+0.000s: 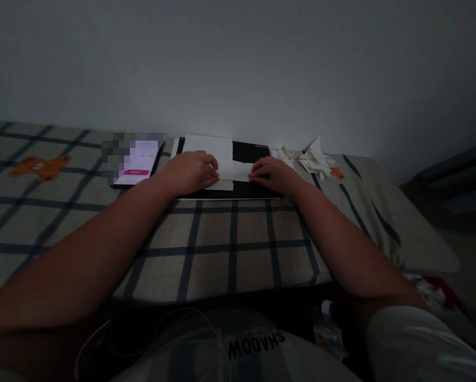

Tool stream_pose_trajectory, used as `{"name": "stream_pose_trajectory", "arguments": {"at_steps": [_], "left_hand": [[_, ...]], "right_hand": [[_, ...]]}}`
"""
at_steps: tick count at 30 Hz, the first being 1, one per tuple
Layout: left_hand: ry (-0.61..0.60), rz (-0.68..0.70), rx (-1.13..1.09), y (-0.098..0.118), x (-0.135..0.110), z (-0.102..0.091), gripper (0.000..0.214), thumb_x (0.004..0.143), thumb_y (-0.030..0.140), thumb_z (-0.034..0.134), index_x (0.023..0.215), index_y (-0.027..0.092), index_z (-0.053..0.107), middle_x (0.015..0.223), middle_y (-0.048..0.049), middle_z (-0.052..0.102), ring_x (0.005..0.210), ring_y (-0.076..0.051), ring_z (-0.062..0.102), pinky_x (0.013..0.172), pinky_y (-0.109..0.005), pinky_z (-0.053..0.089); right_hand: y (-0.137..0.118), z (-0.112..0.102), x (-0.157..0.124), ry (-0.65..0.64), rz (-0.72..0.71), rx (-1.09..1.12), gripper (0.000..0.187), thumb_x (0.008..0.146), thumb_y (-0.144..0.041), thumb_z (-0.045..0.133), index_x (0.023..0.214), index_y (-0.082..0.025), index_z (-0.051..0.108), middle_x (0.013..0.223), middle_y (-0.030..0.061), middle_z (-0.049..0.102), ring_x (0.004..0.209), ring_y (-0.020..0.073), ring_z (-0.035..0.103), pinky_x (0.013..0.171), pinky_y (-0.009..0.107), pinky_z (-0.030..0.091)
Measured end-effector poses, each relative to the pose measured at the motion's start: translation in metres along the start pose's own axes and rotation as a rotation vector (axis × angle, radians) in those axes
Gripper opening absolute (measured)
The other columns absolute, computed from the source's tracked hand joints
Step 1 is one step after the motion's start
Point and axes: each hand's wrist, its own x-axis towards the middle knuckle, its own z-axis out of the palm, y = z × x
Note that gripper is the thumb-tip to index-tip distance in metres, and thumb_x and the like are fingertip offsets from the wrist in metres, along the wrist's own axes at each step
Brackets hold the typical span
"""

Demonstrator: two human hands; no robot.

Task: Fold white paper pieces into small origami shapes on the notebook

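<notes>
A white sheet of paper [225, 159] lies on a black board [250, 152] on the bed, close to the wall. My left hand [190, 171] rests on the paper's left part, fingers curled and pressing down on it. At the paper's right end, my right hand [273, 173] pinches a folded strip of the sheet. The two hands sit a short gap apart with the fold between them.
The bed carries a checked cover [230, 244] with an orange bear print [41, 167]. A lit phone [139, 162] lies left of the board. Several folded paper pieces [311, 157] are heaped to the right. The bed's edge drops off at the right.
</notes>
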Motion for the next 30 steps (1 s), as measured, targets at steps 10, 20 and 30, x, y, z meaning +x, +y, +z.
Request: {"name": "stream_pose_trajectory", "arguments": {"at_steps": [10, 20, 30], "left_hand": [[0.018, -0.198, 0.136, 0.064, -0.001, 0.001, 0.049, 0.091, 0.053, 0.039, 0.120, 0.019, 0.058, 0.110, -0.0120, 0.063, 0.100, -0.029, 0.055, 0.074, -0.038, 0.043], [-0.041, -0.001, 0.044, 0.048, 0.001, 0.012, 0.058, 0.093, 0.051, 0.036, 0.136, 0.012, 0.044, 0.142, -0.0154, 0.044, 0.126, -0.027, 0.045, 0.104, -0.038, 0.031], [-0.038, 0.137, -0.058, 0.034, 0.001, 0.024, 0.053, 0.096, 0.046, 0.034, 0.140, 0.018, 0.040, 0.148, -0.0107, 0.038, 0.137, -0.022, 0.032, 0.111, -0.041, 0.020]], "right_hand": [[-0.002, 0.003, 0.000, 0.078, 0.018, 0.025, 0.021, 0.085, -0.033, 0.059, 0.087, -0.017, 0.071, 0.092, 0.0085, 0.065, 0.089, 0.0188, 0.056, 0.080, 0.033, 0.043], [-0.036, -0.008, 0.001, -0.043, -0.026, 0.112, 0.036, 0.088, -0.039, 0.052, 0.064, -0.016, 0.066, 0.061, 0.0012, 0.059, 0.057, 0.0107, 0.050, 0.058, 0.026, 0.037], [-0.014, 0.015, 0.002, 0.069, -0.036, 0.027, 0.042, 0.089, -0.038, 0.049, 0.129, -0.025, 0.054, 0.135, 0.0064, 0.053, 0.126, 0.0224, 0.046, 0.105, 0.046, 0.037]]}}
